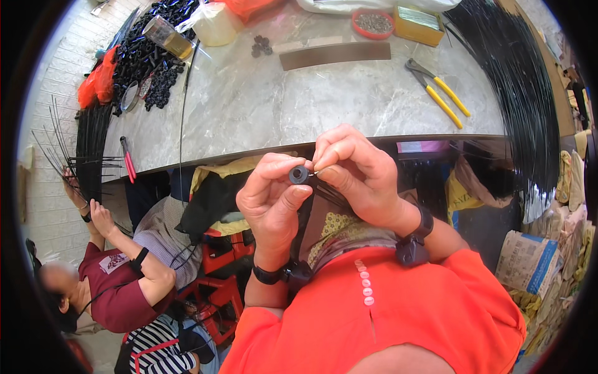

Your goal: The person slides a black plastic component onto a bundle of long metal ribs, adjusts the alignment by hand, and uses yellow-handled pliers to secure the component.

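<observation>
My left hand [272, 196] is closed, its thumb and fingers pinching a small black round hollow plastic part [299, 175], with the open end showing. Close against it, my right hand [358, 171] pinches a tiny, shiny thin piece [314, 174] between thumb and forefinger. Its exact kind is too small to make out. Several thin black cables [331, 194] hang below my right fingers. Both hands are just off the table's front edge, above my lap.
Across the grey table [249, 93] lie yellow-handled cutters [436, 93], a dark flat strip [336, 56], a red dish [392, 23] of small metal pieces and a yellow box [418, 35]. Black cables [523, 93] drape at right. A co-worker [118, 274] handles cables beside black parts [159, 84].
</observation>
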A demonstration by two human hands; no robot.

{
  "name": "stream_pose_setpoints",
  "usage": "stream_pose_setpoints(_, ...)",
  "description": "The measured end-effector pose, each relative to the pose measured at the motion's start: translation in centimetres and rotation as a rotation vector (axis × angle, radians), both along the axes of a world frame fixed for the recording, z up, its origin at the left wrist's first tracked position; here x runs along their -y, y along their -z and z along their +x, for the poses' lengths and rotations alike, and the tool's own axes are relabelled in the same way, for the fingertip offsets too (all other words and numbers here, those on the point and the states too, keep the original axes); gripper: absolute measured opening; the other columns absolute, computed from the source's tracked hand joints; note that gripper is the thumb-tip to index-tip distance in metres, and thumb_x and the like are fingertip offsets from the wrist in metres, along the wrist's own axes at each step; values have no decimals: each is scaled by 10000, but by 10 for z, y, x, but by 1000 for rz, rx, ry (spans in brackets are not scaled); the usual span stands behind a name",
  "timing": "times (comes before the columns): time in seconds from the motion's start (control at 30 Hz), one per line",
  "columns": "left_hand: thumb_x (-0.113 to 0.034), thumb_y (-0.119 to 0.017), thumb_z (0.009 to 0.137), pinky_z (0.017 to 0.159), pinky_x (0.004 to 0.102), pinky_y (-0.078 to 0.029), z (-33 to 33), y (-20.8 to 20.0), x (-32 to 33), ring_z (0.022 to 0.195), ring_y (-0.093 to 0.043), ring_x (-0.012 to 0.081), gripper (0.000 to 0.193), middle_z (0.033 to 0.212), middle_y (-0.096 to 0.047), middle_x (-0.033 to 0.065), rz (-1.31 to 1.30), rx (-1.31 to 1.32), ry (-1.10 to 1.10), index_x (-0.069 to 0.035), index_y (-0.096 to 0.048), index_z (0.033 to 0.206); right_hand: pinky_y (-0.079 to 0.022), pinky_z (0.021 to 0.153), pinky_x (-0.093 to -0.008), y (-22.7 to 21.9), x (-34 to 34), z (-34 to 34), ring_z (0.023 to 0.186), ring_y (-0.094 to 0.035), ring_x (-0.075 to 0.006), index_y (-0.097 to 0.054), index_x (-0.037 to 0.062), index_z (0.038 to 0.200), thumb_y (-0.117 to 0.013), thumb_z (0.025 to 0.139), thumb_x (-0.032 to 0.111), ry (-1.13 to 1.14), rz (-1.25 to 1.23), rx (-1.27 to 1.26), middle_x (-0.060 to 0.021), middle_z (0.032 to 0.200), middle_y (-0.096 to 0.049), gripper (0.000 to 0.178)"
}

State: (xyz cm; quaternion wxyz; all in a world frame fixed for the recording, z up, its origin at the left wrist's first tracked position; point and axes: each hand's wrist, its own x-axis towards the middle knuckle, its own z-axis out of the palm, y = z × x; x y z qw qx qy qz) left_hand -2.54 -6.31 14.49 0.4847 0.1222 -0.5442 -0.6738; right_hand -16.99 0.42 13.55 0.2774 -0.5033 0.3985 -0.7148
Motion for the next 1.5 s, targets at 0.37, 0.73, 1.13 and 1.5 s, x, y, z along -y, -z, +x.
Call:
stream_pose_setpoints(0.37,61,-775,789,864,272,-513,0,0,0,966,-635,168,324,1060,-628,111,10,22,1,49,-670,1095,-435,677,-204,1,0,1,807,-522,-83,-636,17,965,-685,905,-7,10,-14,12,-66,1011,-572,81)
stream_pose_setpoints(0.73,61,-777,791,854,267,-515,0,0,-1,949,-632,163,323,1057,-628,114,15,19,6,56,-669,1095,-449,697,-203,2,0,1,830,-532,-77,-632,3,967,-684,913,4,-13,-16,57,-65,1022,-563,75)
stream_pose_setpoints(1.13,76,-762,803,860,273,-527,-2,2,0,973,-642,173,318,1079,-632,128,-29,29,-24,51,-667,1106,-447,684,-224,3,2,1,778,-527,-95,-635,15,953,-701,890,6,42,-39,-3,-76,998,-578,92)
stream_pose_setpoints(1.5,54,-767,810,829,254,-514,0,0,1,948,-623,154,317,1052,-614,105,-54,65,3,67,-666,1111,-470,703,-243,1,-1,-5,809,-568,-119,-659,15,954,-734,860,2,-7,-9,3,-73,979,-588,121)
